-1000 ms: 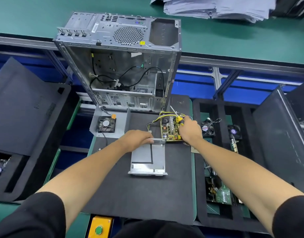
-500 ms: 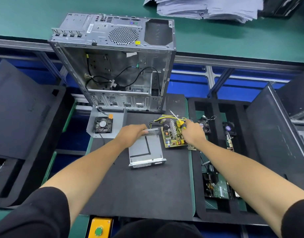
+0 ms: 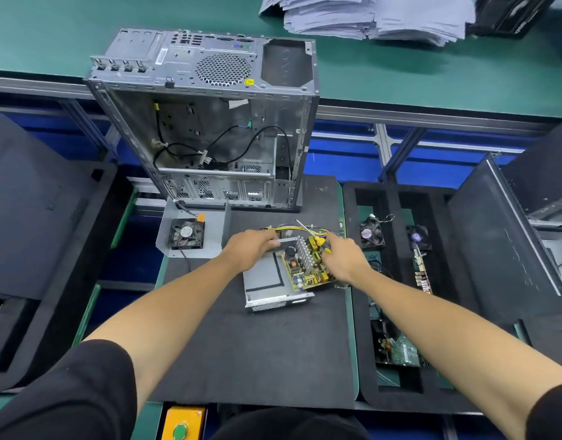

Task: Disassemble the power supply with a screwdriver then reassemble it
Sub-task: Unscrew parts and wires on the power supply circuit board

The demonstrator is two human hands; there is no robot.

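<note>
Two hands: left hand [image 3: 248, 250] grips casing [image 3: 265, 281], right hand [image 3: 346, 260] holds circuit board [image 3: 306, 268].

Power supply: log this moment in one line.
left hand grips casing | right hand holds screwdriver, circuit board | board tilted over casing

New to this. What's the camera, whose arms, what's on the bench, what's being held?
There is one view, from a camera worn on a person's head, looking down at their own bare arms. No robot. On the black mat lies a grey power supply casing; behind it stands an open computer case, with a loose fan to the left. The left hand grips the casing's far edge. The right hand holds the yellow circuit board at the casing, plus a yellow-handled screwdriver.
</note>
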